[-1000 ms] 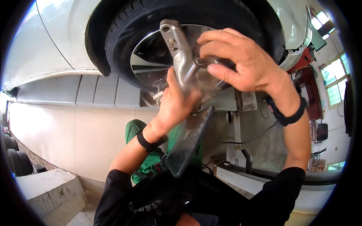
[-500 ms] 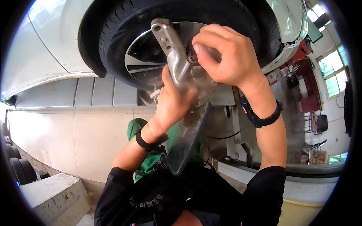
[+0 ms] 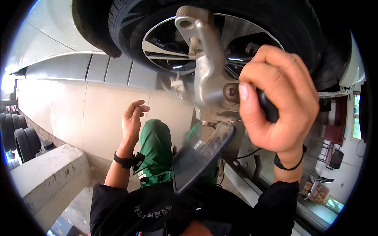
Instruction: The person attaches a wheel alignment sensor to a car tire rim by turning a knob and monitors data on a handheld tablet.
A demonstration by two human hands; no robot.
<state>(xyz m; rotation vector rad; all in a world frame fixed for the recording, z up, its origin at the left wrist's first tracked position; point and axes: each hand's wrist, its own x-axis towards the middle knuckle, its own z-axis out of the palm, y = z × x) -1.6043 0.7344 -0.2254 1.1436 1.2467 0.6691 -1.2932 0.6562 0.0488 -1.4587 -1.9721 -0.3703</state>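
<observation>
A silver metal clamp with a holed arm (image 3: 210,63) stands in front of an alloy wheel (image 3: 167,41) inside a black tyre (image 3: 134,21). My right hand (image 3: 279,100) is closed round a black knob (image 3: 268,108) at the clamp's right side, its thumb beside the pivot bolt. A tilted dark-framed clear panel (image 3: 202,157) hangs below the clamp. My left hand (image 3: 133,116) is off the clamp, down to the left above my green-trousered knee, its fingers loosely bent and apart with nothing in them.
A white car body (image 3: 47,39) frames the wheel. Grey platform sections (image 3: 71,67) run leftwards under it. A scuffed white ledge (image 3: 47,169) and stacked tyres (image 3: 25,143) are at the left. Black cables (image 3: 246,155) hang below the clamp; red furniture (image 3: 334,122) and chairs stand at the right.
My left hand has let go of the clamp and moved down-left. My right hand has closed round the knob and sits lower and further right in view. The clamp appears larger.
</observation>
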